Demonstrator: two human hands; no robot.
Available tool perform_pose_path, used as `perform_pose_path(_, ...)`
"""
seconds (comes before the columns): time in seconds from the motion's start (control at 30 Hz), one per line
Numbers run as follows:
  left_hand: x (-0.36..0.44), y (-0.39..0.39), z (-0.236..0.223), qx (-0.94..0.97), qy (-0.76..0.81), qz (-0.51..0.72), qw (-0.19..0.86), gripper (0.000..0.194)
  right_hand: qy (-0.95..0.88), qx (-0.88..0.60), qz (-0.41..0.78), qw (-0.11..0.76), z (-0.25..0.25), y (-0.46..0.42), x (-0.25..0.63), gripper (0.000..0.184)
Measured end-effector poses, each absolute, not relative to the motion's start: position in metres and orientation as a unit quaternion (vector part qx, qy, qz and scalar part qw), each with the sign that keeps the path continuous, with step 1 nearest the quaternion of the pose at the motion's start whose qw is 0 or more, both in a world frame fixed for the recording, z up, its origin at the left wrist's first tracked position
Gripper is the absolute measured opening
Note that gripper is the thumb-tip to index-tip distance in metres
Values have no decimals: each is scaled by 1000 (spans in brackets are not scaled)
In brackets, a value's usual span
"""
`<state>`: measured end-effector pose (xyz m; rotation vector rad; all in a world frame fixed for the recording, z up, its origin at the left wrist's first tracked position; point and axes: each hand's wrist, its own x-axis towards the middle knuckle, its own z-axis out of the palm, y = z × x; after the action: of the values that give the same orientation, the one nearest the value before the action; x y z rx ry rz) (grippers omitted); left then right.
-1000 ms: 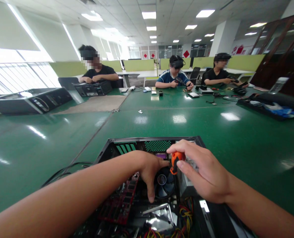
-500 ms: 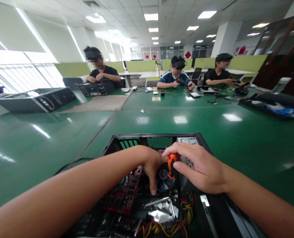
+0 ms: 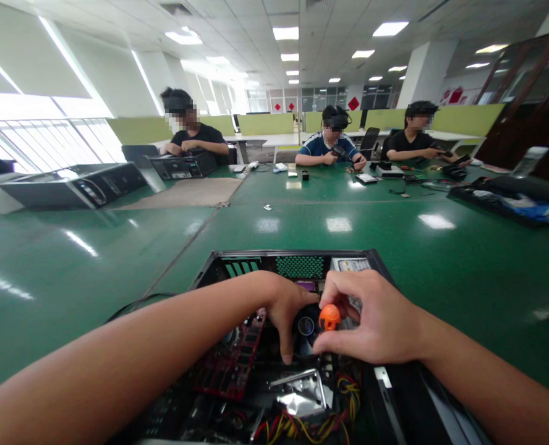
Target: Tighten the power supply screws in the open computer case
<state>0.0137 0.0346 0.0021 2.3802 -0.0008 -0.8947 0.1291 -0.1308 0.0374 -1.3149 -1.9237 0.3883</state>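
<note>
An open computer case (image 3: 293,252) lies in front of me with its inside facing up. My left hand (image 3: 286,312) reaches in, its thumb and fingers spread around the near and far edges of a round CPU fan (image 3: 306,326); part of its grip is hidden. Just right of the fan, my right hand (image 3: 367,315) holds an orange and black screwdriver (image 3: 330,317) between thumb and fingers. Its handle points up toward me, and its shaft and tip are hidden. Left of the fan sits a red circuit board (image 3: 230,364).
Red, yellow and black cables (image 3: 297,426) and a shiny metal bracket (image 3: 305,395) lie at the near side of the case. Across the green table (image 3: 274,228) several people work on devices. More computer cases (image 3: 75,185) stand at the far left, a black tray (image 3: 515,198) at right.
The screwdriver handle has tipped from slanted to nearly end-on. My right fingers and thumb have shifted around it, opening wider. My left hand stays in place over the fan.
</note>
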Motion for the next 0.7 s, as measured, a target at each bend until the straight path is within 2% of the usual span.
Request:
perform_pose_path(0.1, 15, 36, 1, 879, -28, -365, 307, 75, -766, -490, 160, 383, 41, -130, 130, 21)
perform_pose_path(0.2, 16, 37, 5, 867, -41, -373, 329, 67, -775, -472, 166, 385, 44, -129, 133, 25)
perform_pose_path(0.27, 15, 36, 9, 880, -17, -346, 326, 76, -762, -485, 153, 401, 43, -128, 135, 30)
perform_pose_path(0.33, 13, 35, 14, 895, 24, -326, 303, 94, -728, -518, 121, 431, 40, -128, 136, 33)
perform_pose_path(0.43, 12, 33, 19, 904, 61, -337, 256, 111, -684, -559, 71, 463, 37, -128, 137, 32)
perform_pose_path(0.7, 14, 35, 17, 900, 37, -369, 228, 111, -681, -590, 41, 432, 35, -126, 134, 30)
